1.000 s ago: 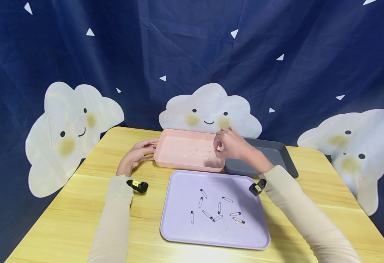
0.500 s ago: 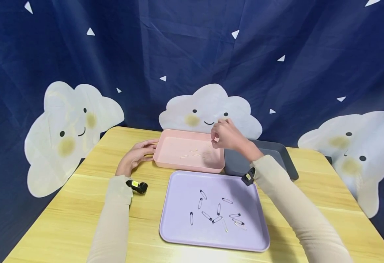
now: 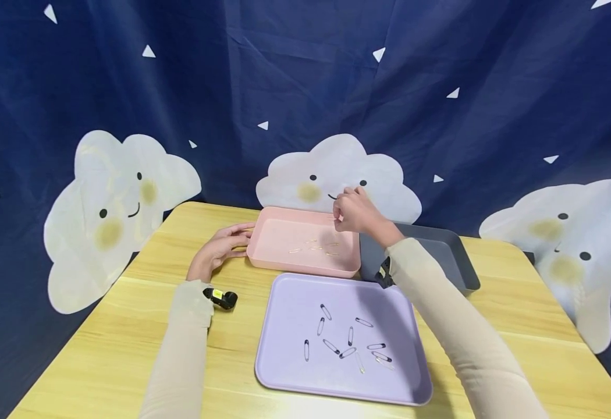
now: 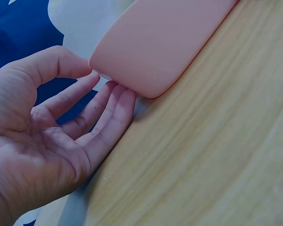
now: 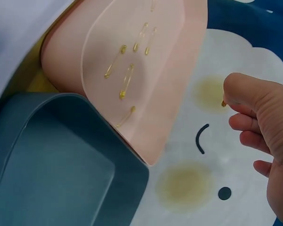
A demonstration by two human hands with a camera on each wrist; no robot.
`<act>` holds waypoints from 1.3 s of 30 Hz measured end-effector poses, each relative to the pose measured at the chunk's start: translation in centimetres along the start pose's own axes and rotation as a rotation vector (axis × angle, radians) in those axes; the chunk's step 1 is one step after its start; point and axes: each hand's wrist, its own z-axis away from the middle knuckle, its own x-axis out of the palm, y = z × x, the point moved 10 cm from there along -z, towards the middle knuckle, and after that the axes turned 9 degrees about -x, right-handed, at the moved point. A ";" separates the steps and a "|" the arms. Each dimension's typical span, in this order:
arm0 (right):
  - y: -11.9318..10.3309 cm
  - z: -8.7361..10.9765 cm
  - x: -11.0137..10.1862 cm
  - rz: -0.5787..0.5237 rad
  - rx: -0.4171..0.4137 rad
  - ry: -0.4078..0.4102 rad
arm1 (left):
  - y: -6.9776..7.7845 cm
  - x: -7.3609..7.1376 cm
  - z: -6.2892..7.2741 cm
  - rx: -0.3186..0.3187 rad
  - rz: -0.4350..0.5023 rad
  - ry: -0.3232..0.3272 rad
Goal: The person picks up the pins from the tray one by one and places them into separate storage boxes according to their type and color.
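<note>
My right hand (image 3: pixel 355 210) hovers over the right back end of the pink tray (image 3: pixel 269 261). In the right wrist view its thumb and forefinger pinch a gold safety pin (image 5: pixel 223 103); only a small end shows. Several gold safety pins (image 5: pixel 122 94) lie spread on the pink tray's floor. At that tray's left end, my left hand (image 3: pixel 220 251) rests its fingertips against the outside wall, the thumb tip up by the rim. Several black-headed safety pins (image 3: pixel 350 342) lie on the lilac tray (image 3: pixel 284 372) in front, with a couple of gold ones among them.
A dark grey tray (image 3: pixel 466 265) stands right against the pink one, partly behind my right forearm. All three trays are on a wooden table (image 3: pixel 232 337). Close behind the table hangs a dark blue curtain (image 3: pixel 305 70) with white cloud faces.
My right hand has risen from low over the pink tray's right end and drifted slightly back and left, fingers still pinched. The left hand stays at the tray's left end.
</note>
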 end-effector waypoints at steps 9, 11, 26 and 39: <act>0.7 -0.7 1.8 0.021 0.004 -0.016 | -0.2 -0.1 -0.3 -0.013 0.034 0.004; 0.7 -0.8 2.3 0.023 0.005 -0.023 | -0.2 -0.1 -0.3 -0.016 0.035 0.009; 1.7 -0.9 4.9 -0.002 0.087 -0.095 | 0.0 -0.1 -0.3 -0.005 0.044 0.015; 1.7 -1.1 6.3 -0.023 0.085 -0.109 | 0.0 -0.1 -0.3 -0.022 0.060 0.012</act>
